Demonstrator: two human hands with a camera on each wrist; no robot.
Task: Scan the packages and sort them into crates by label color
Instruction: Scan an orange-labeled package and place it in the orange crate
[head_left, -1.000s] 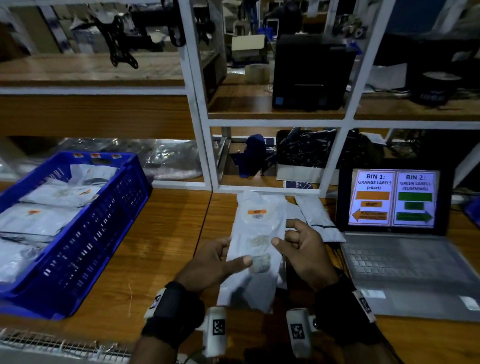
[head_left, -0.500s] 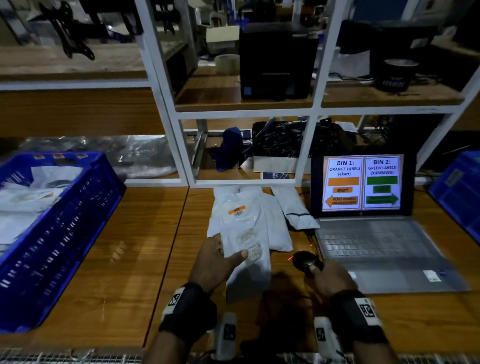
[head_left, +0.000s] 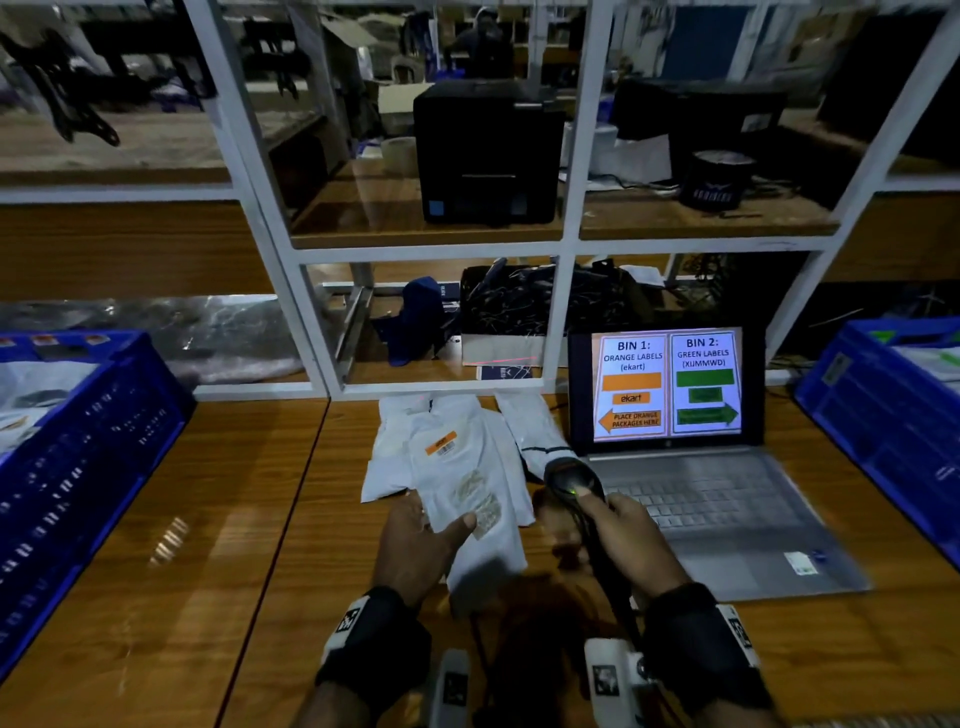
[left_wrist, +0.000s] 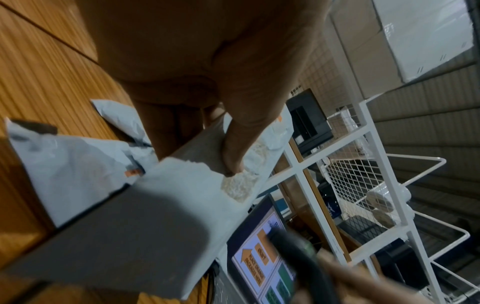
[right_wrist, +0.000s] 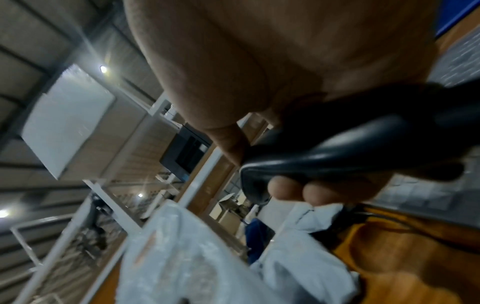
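- White package with an orange label: pinched by the left hand, thumb laid on its upper face, the other fingers hidden beneath; held above the tabletop, its far end over the loose packages.
- Black barcode scanner: gripped by the right hand, fingers curled round the handle, head just right of the held package, a green light shown on top.
- Further white packages: lain flat on the tabletop beyond the left fingers.
- Open laptop: set right of the right fingers; orange labels assigned on its screen to bin 1, green to bin 2.
- Blue crate: placed well left of the left fingers, white packages inside.
- Second blue crate: placed well right of the right fingers.
- White shelf frame: stood behind the tabletop, a black box-shaped device kept on it.
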